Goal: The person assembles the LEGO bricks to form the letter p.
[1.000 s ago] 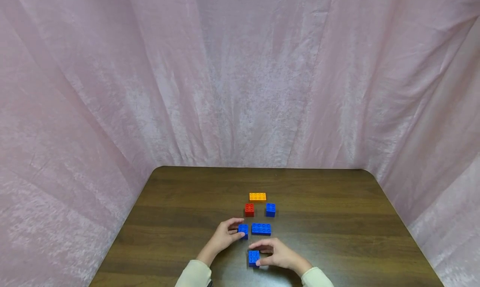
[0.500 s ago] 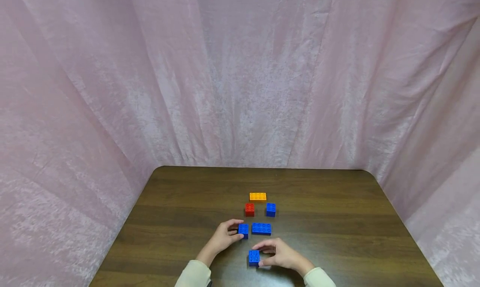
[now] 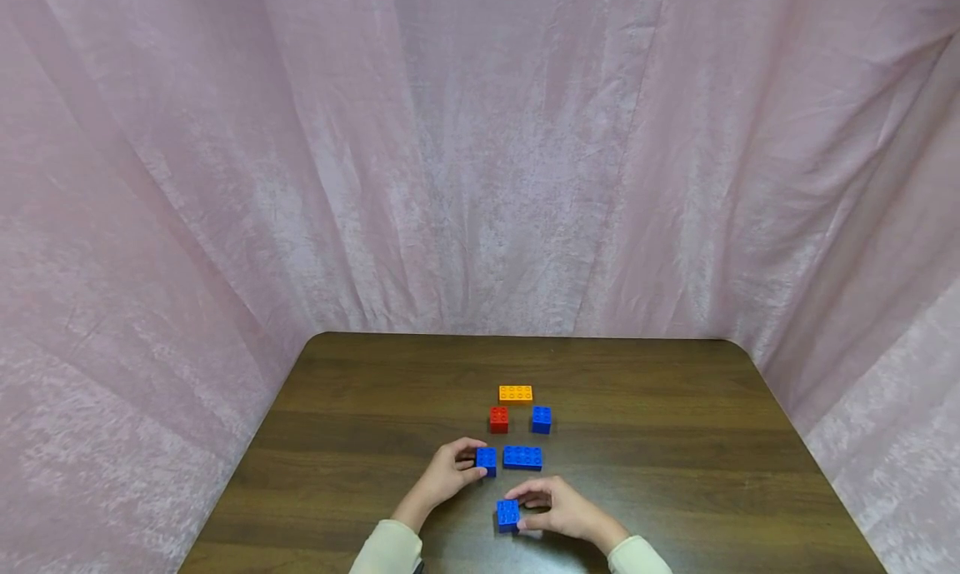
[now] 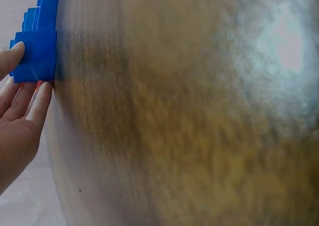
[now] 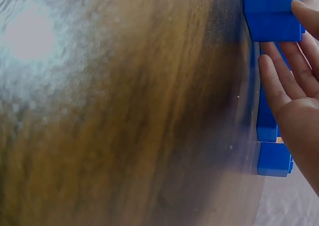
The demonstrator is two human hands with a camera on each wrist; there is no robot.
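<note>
My left hand holds a small square blue brick from its left side. In the left wrist view the thumb lies on that brick's face, with the fingers round the far side. Nearer the body, a second square blue brick sits on the table at my right hand. Thumb and fingers pinch this brick from the right. A longer blue brick lies just right of the left hand's brick, with a narrow gap between them.
Farther back on the wooden table stand a red square brick, another blue square brick and an orange long brick. Pink curtains hang behind and beside the table.
The right hand has shifted slightly right, its thumb moving from the brick's front toward its right corner. That near blue brick has turned very slightly. The left hand is almost still.
</note>
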